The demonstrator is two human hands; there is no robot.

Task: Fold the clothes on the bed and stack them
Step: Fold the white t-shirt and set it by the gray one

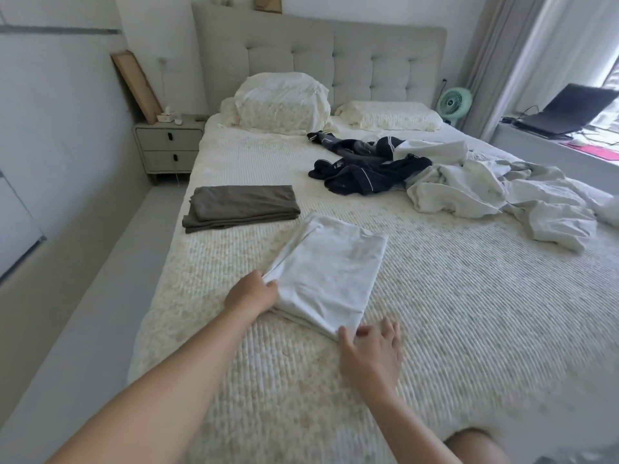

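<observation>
Both hands forward: left [252, 292] seemingly pinching, right [371, 354] spread.

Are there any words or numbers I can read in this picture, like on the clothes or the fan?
No text can be read anywhere in this picture.
Dark blue clothes: a small pale badge, too small and blurred to read.
Green fan: a dark round centre, no letters legible.
Small box on the nightstand: too blurred to read.
Folded white cloth and folded grey cloth: plain, no print visible.
</observation>
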